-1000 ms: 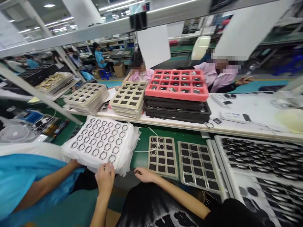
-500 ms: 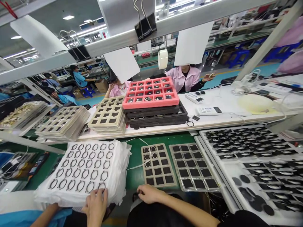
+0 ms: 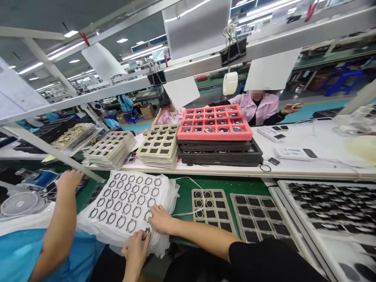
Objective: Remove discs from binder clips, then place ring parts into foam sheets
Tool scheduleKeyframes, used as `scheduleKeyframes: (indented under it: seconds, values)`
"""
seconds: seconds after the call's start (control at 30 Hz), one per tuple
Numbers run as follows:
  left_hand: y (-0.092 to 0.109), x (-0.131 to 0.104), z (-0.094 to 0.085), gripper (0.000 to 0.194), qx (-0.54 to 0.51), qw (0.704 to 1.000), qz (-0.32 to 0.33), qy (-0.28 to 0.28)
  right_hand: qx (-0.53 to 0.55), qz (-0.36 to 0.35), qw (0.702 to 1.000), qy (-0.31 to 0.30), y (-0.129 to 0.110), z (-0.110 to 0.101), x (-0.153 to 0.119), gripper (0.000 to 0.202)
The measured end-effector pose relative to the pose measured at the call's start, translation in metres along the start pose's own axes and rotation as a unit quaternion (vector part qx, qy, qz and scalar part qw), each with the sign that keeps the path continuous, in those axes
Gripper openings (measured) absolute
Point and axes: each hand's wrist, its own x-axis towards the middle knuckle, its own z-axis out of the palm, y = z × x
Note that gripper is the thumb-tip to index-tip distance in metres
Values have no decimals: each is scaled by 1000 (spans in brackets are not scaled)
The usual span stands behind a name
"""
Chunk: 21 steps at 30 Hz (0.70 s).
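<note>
My left hand [image 3: 136, 247] is at the near edge of the stacked white sheets, pinching a small dark ring [image 3: 146, 234] between thumb and fingers. My right hand [image 3: 160, 220] reaches in from the right, its bent fingers on another thin dark ring [image 3: 147, 216] in the right-hand column. Under both hands lies the white sheet [image 3: 88, 223], with rows of such rings on it. To the right, a beige tray [image 3: 210, 213] has several rings in its upper left pockets; a white strap crosses it. Beside that lies a second tray [image 3: 255, 211] with dark pockets.
A co-worker's bare forearm and hand [image 3: 69, 182] extend at the left, near a white fan [image 3: 19, 205]. On the shelf ahead stand a pink tray [image 3: 216, 136] on black trays and stacks of beige trays [image 3: 158, 160]. Two people in pink sit beyond. A metal bar crosses above.
My right hand has moved left from the table edge onto the rings. My left hand has taken the near right corner ring. The co-worker's arm has lifted and stretched forward. The view has turned left.
</note>
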Motion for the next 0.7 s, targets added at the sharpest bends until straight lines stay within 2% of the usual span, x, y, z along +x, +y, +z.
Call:
scheduleKeyframes:
  seconds: [0.1, 0.23, 0.33, 0.53, 0.7]
  values:
    - [1, -8, 10, 31, -28, 999, -1, 25, 27, -8, 1000, -11, 6, -3, -2, 24]
    - [10, -13, 14, 30, -33, 998, -4, 50, 150, 47, 987, -41, 10, -14, 2, 16]
    - [19, -16, 8, 32, -30, 999, -14, 43, 232, 88, 968, -45, 8, -18, 4, 14]
    - [32, -22, -12, 30, -22, 1000, -18, 9, 284, 164, 944, -14, -3, -18, -11, 22]
    - [27, -24, -27, 29, -20, 1000, 9, -22, 301, 226, 925, 54, 18, -25, -29, 16]
